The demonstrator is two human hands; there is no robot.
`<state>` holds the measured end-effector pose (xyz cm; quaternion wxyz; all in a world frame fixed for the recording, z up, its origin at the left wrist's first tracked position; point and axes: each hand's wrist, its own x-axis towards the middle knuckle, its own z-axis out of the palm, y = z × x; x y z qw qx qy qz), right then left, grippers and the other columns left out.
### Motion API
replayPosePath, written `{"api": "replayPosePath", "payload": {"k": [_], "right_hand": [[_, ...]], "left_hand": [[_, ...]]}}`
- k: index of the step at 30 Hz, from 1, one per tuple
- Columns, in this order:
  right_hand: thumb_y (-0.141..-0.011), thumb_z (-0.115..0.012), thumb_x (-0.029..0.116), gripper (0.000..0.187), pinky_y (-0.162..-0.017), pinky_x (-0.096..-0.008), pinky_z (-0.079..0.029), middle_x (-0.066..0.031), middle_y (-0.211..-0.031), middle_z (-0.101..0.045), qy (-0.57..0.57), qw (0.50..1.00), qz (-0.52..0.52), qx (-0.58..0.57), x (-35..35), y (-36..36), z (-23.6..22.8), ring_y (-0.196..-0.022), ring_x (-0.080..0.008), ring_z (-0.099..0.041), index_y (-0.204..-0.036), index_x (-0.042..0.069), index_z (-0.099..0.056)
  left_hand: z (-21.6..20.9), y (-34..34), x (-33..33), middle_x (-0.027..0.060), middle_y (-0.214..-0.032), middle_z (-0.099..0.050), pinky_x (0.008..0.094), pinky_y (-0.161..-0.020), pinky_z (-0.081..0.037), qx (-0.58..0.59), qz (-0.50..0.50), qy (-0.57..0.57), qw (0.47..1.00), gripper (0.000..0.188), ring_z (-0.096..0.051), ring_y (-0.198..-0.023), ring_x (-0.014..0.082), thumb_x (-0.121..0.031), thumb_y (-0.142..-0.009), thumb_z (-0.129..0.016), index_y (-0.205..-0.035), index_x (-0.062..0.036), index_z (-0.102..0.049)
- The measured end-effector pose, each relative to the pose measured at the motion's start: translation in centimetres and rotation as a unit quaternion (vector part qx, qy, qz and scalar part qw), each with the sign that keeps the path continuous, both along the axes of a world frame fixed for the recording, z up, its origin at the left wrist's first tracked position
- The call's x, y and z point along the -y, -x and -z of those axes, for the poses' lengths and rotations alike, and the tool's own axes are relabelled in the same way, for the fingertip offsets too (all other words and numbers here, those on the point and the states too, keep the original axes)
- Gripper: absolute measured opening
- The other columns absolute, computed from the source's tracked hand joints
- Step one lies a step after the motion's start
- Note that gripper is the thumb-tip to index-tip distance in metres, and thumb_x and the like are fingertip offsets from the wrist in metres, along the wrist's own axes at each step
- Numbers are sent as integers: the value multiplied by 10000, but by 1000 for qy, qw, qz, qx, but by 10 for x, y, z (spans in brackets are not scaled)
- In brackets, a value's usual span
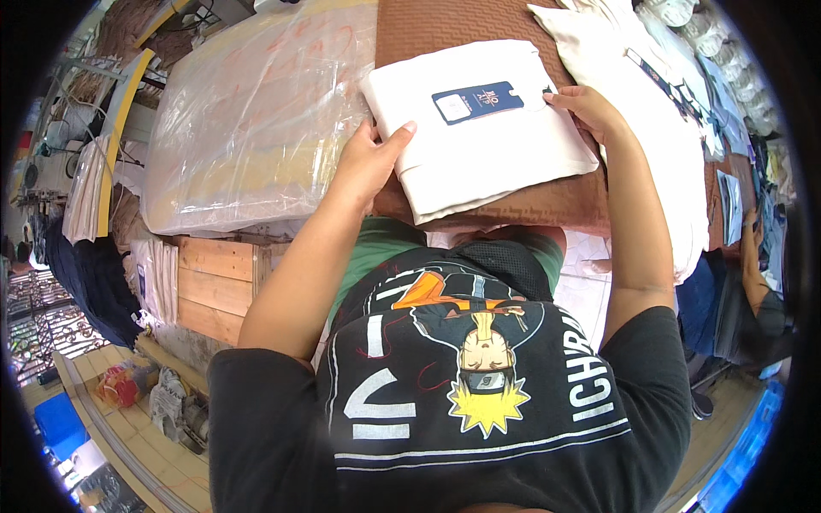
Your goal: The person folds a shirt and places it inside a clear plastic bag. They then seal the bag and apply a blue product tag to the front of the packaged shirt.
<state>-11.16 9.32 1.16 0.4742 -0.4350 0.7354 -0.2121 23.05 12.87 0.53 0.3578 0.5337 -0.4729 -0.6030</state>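
A folded white garment lies before me on a brown textured cloth. On its upper face is a dark blue hang tag with a white label. My left hand grips the garment's left edge, thumb on top and fingers curled underneath, partly hidden. At the opposite side my right hand pinches the right edge, close to a small dark spot beside the tag. I cannot make out what that spot is.
A large plastic-wrapped stack stands to the left, above a wooden crate. More white garments are heaped on the right, one with a dark tag. Another person's arm shows at the far right. Blue plastic crates sit at lower right.
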Motion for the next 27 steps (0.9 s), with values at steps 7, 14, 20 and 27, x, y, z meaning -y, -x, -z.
{"api": "replayPosePath", "payload": {"k": [7, 14, 20, 27], "right_hand": [[-917, -560, 228, 352, -779, -296, -527, -123, -1050, -638, 47, 987, 9, 151, -12, -20, -5, -888, -156, -640, -1180, -6, -537], [-908, -578, 257, 436, -786, -295, -521, -123, -1061, -632, 49, 990, -13, 134, -9, -17, 5, -895, -148, -631, -1247, -4, -491], [-886, -616, 254, 506, -909, -373, -474, -198, -1189, -585, 240, 940, -86, -229, 7, -53, -22, -1076, -243, -580, -1331, 64, -469], [-838, -670, 290, 570, -1035, -354, -363, -138, -1313, -531, 198, 856, -463, -114, 100, -138, -37, -1221, -228, -487, -1332, 68, -489]], "left_hand": [[24, 8, 16, 183, -1126, -600, 325, -828, -488, -108, -47, -69, 991, 408, -611, -984, 229, -171, -899, -591, -1212, 64, -475], [33, 12, 19, 180, -1130, -589, 365, -842, -502, -173, -98, -88, 976, 355, -609, -994, 258, -127, -922, -519, -1217, 65, -471], [13, 1, 31, 197, -1152, -580, 391, -871, -491, -137, -52, -129, 981, 435, -596, -1034, 267, -229, -904, -573, -1197, 79, -480], [31, 4, 44, 190, -1039, -637, 347, -791, -496, 14, -58, -35, 998, 451, -634, -908, 258, -246, -852, -625, -1135, 87, -514]]}}
